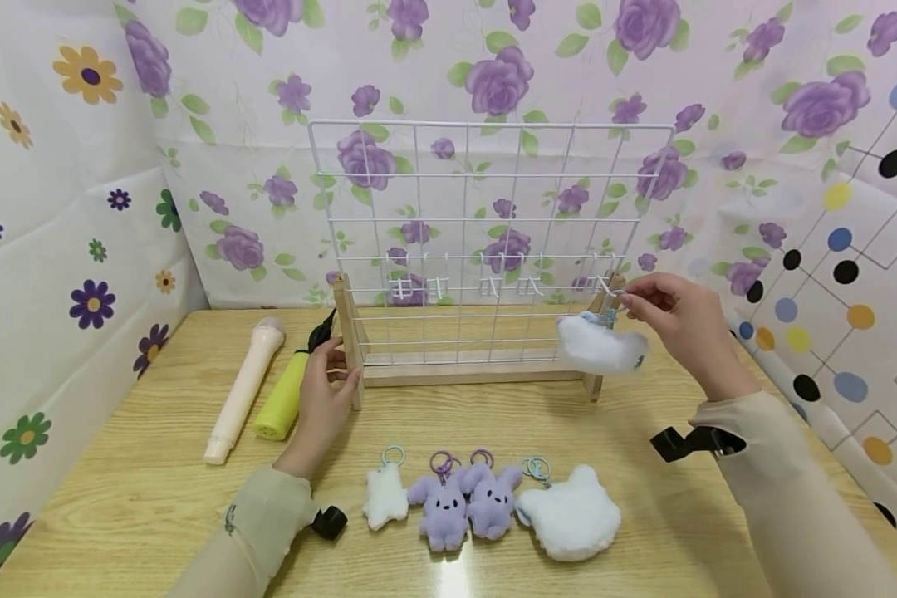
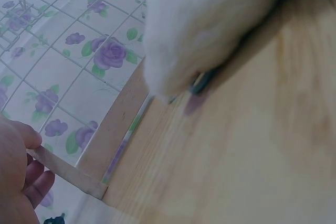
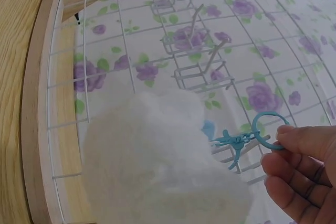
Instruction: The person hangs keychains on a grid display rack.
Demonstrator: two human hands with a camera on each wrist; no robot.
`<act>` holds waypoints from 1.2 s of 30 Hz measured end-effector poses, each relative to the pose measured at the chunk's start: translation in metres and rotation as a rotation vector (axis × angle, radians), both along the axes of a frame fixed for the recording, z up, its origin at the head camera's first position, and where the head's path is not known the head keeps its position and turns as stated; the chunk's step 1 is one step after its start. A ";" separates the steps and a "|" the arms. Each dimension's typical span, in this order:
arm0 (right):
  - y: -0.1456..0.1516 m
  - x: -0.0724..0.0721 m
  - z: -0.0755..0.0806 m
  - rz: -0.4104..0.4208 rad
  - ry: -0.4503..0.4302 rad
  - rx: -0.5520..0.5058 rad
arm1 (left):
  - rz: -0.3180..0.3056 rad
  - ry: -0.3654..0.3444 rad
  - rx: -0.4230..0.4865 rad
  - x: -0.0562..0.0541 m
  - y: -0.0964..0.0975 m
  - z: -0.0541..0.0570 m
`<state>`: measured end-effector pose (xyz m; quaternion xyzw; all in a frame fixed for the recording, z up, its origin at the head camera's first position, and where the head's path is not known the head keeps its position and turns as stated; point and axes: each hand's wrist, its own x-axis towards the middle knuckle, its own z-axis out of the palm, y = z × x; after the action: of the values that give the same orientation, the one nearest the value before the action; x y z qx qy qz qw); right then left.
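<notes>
At the right end of the white wire grid rack, my right hand pinches the light blue ring of a white plush keychain between thumb and forefinger. The ring overlaps the tip of the rightmost hook; whether the hook passes through it I cannot tell. Below the ring the plush dangles by its blue clasp, in front of the wooden right post. My left hand holds the rack's left wooden post, its thumb against the wood in the left wrist view.
Along the front lie a small white plush keychain, two purple rabbit keychains and a larger white plush keychain. A cream microphone-shaped stick and a yellow-green cylinder lie left. Several white hooks line the grid.
</notes>
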<state>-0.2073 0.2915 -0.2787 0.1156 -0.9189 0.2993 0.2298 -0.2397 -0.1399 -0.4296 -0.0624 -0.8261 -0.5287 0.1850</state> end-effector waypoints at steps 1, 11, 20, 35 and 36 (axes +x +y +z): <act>0.000 -0.001 0.000 -0.004 0.000 -0.007 | -0.001 0.006 0.000 0.000 0.000 0.000; 0.002 -0.013 -0.010 -0.009 -0.004 -0.074 | -0.005 0.032 -0.004 0.000 0.000 -0.001; 0.002 -0.019 -0.019 0.004 -0.056 -0.159 | 0.004 0.042 -0.011 -0.001 0.000 -0.001; 0.001 -0.020 -0.021 0.017 -0.056 -0.190 | -0.002 0.043 -0.013 -0.001 -0.001 0.000; 0.001 -0.019 -0.019 0.019 -0.050 -0.184 | -0.003 0.044 -0.010 0.000 -0.001 0.000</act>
<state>-0.2264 0.2929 -0.2979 0.0952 -0.8918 0.3872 0.2137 -0.2402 -0.1409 -0.4299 -0.0761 -0.8244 -0.5232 0.2019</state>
